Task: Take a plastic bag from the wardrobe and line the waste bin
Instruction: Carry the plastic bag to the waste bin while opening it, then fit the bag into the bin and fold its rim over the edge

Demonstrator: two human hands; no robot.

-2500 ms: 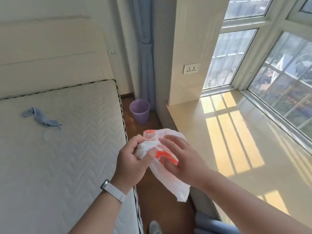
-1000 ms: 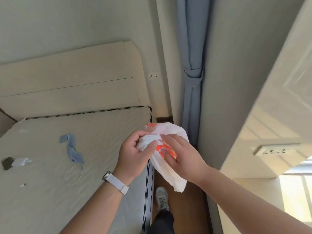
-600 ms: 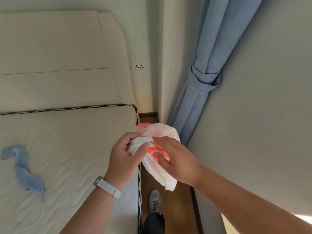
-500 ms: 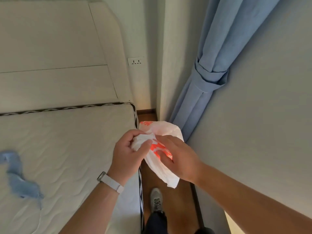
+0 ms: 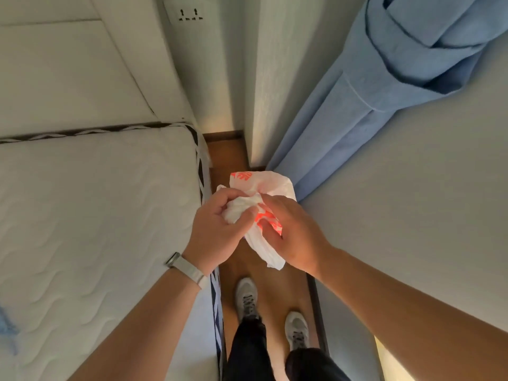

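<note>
Your left hand (image 5: 217, 229) and right hand (image 5: 291, 235) both grip plastic bag (image 5: 261, 215) (white, orange print), fingers curled into crumpled film. Bag held above floor strip, just right of mattress (image 5: 96, 215) edge. Blue curtain (image 5: 357, 105) beyond mattress corner, right.

Bedroom in a home, viewed looking down. Bare white quilted mattress (image 5: 96, 215) with dark patterned edging filling the left side, pale cream headboard (image 5: 68, 78) behind it. Narrow strip of brown wooden floor (image 5: 228, 155) between the mattress and a plain wall (image 5: 398, 215). Blue curtain (image 5: 357, 105) tied back at upper right, white wall socket (image 5: 187, 13) just beside the headboard
</note>
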